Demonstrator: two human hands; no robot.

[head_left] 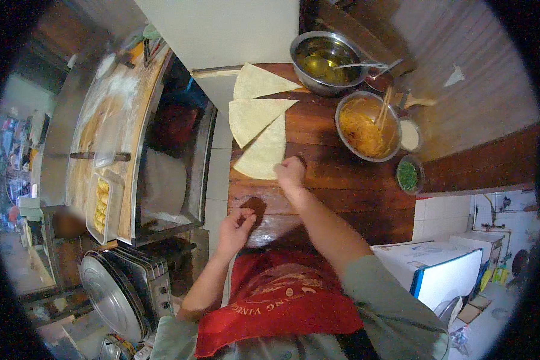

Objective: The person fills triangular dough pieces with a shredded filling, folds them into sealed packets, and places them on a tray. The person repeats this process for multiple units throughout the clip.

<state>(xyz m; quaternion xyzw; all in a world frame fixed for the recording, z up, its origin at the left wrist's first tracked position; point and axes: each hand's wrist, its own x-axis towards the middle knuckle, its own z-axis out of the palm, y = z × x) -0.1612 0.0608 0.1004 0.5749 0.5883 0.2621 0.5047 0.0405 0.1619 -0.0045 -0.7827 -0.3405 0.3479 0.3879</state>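
Three pale yellow wedges of thin flatbread lie on the wooden table: an upper wedge (258, 83), a middle wedge (255, 117) and a lower wedge (264, 153). The lower one touches or slightly overlaps the middle one. My right hand (290, 172) is at the right-hand corner of the lower wedge, its curled fingers closed on the edge. Nearer to me, my left hand (237, 227) hovers by the table's front left, apart from the wedges. Its thumb and fingers are pinched together, and nothing shows between them.
At the right stand a steel bowl (346, 135) of orange shredded filling with chopsticks, a larger bowl (298, 66) of yellowish liquid with a ladle, and a dish of chopped greens (408, 175). A floured worktable (111, 96) with a filled tray (96, 225) is at left.
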